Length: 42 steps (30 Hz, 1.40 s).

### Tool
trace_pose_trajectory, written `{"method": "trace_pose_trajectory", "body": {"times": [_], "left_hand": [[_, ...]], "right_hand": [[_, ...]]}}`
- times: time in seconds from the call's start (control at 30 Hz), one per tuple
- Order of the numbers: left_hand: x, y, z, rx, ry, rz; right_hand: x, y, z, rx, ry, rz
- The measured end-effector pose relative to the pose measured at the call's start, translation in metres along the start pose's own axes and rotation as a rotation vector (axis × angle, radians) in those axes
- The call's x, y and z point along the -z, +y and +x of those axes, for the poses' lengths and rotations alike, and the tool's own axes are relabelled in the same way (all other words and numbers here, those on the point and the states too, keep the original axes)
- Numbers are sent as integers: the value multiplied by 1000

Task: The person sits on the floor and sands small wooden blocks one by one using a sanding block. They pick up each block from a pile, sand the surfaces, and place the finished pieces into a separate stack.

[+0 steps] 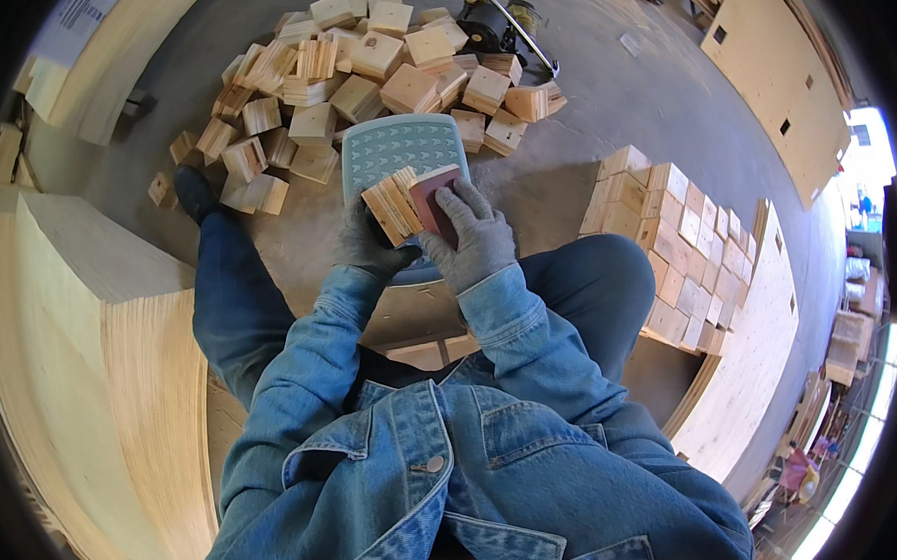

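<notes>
My left hand [365, 244], in a dark grey glove, is closed around a plywood block [392, 208] with its layered edge facing up. My right hand [479, 241], in a lighter grey glove, grips a reddish-brown sanding block [433, 203] and holds it against the right side of the plywood block. Both hands are above a pale blue-green plastic stool [400, 134] with a patterned top, between my knees. The gloves hide part of each held piece.
A loose heap of wooden blocks [359, 69] covers the floor beyond the stool, beside a black power tool [492, 26]. Blocks are stacked neatly [672, 240] at my right knee. Large plywood stacks [153, 393] stand at my left, and a perforated board [765, 76] lies far right.
</notes>
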<state>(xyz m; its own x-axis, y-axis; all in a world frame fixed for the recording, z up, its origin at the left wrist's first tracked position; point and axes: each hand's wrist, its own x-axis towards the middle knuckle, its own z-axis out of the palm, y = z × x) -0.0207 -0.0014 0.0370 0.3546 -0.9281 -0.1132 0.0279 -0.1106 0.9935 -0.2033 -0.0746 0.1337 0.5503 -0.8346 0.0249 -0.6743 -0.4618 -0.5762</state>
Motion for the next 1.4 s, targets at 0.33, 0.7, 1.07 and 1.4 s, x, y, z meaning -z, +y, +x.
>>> {"method": "trace_pose_trajectory", "body": {"times": [0.33,0.7,1.07,1.4], "left_hand": [[-1,-37,18,-307,155,435],[5,-32,14,-244,177,527],[-2,-26,14,-293,197,455],[9,-19,14,-275,128,520]], "right_hand": [[-7,-34,61,156,-82,-314],[4,-28,13,160,-129,-347],[-7,-45,48,218,-135,-381],[-16,-37,28,294,-88,-361]]}}
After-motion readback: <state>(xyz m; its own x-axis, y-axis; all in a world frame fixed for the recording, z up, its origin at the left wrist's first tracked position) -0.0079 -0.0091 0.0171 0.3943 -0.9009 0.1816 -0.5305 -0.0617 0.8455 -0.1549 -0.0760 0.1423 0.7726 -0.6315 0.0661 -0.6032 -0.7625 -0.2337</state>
